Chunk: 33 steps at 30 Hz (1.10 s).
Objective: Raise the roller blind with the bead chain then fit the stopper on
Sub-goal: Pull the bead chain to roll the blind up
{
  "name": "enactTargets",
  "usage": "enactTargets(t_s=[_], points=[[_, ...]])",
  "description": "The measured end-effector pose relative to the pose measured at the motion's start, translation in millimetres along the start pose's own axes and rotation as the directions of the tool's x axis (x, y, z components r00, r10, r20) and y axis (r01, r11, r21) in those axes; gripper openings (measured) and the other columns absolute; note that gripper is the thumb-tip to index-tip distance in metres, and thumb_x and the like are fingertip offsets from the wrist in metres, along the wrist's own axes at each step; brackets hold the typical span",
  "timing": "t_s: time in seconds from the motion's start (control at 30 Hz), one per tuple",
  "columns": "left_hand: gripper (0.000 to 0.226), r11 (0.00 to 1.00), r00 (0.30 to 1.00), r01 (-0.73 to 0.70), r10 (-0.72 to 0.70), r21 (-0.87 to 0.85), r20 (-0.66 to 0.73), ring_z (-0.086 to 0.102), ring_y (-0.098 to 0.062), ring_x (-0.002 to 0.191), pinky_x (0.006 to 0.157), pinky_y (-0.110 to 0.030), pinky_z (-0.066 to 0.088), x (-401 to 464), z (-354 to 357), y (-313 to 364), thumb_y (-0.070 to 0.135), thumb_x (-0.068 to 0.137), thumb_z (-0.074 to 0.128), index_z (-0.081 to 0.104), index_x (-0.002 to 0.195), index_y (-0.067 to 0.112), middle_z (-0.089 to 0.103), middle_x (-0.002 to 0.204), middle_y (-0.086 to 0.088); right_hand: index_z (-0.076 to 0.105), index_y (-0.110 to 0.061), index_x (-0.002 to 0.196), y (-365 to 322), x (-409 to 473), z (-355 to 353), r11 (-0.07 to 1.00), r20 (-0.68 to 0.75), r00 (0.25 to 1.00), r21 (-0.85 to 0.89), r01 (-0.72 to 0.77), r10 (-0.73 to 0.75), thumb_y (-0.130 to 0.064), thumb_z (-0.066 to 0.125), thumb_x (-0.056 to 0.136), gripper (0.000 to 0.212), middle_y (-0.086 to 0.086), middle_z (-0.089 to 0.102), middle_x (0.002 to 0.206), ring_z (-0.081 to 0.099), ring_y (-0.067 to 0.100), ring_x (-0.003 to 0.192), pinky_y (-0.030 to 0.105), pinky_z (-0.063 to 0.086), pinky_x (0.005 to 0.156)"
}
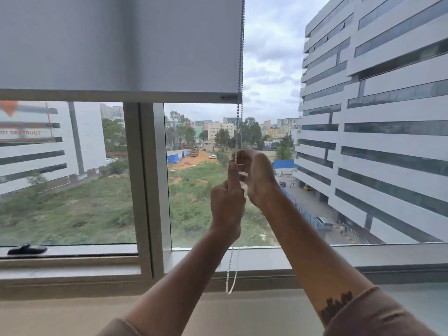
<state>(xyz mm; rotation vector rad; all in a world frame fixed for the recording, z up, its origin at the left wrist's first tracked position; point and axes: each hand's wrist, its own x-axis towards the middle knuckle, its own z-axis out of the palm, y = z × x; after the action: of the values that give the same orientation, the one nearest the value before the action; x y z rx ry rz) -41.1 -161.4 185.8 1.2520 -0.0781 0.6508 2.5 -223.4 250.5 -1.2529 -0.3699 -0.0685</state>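
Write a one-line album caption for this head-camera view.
Both hands, left below right, grip the bead chain beside a half-raised blind.

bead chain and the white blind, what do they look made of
Beaded pull chain: small grey balls with a dull sheen up top, likely metal or plated plastic; its low loop looks white. White roller blind: matte, flat woven-looking fabric, opaque, with a stiff pale bottom bar.

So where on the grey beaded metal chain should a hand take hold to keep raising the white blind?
Probably one strand of the grey beaded metal chain, just above the hands, pinched from the room side. The two strands hang straight and close together beside the white roller blind, so a fingertip pinch separates them best.
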Motion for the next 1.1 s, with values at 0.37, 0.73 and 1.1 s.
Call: enactTargets(t_s=[0.37,0.73,1.1], points=[[0.066,0.998,1.000,0.024,-0.025,0.061,0.015,0.019,-0.012,0.039,0.048,-0.029,0.012,-21.2,-23.6,-48.7,0.064,0.104,0.056,0.031,0.054,0.028,0.023,0.048,0.003,0.070,-0.008,0.088,-100.2,18.2,40.0,0.976,0.048,0.998,0.215,0.028,-0.039,-0.027,0.039,0.110,0.043,0.004,0.065,0.069,0.061,0.022,0.059,0.030,0.040,0.059],[0.064,0.982,0.994,0.103,-0.107,0.158,0.013,0.018,-0.016,0.052,0.054,-0.036,0.013,-58.5,-48.2,-93.8,0.070,0.096,0.056,0.027,0.056,0.028,0.021,0.053,-0.001,0.055,-0.016,0.069,-114.4,22.6,46.4,0.976,0.033,0.999,0.215,-0.038,0.032,-0.034,0.036,0.111,0.050,-0.005,0.036,0.053,0.018,0.012,0.042,0.027,0.012,0.051],[0.064,0.959,0.964,0.215,-0.239,0.184,0.120,0.030,-0.016,0.048,0.047,-0.027,0.025,-74.6,-70.4,-127.1,0.070,0.096,0.051,0.036,0.060,0.020,0.032,0.052,-0.003,0.036,-0.027,0.051,-64.6,8.4,37.8,0.975,-0.106,0.993,0.211,0.064,-0.042,-0.023,0.045,0.106,0.056,-0.008,0.028,0.038,0.016,0.012,0.032,0.018,0.013,0.039]])
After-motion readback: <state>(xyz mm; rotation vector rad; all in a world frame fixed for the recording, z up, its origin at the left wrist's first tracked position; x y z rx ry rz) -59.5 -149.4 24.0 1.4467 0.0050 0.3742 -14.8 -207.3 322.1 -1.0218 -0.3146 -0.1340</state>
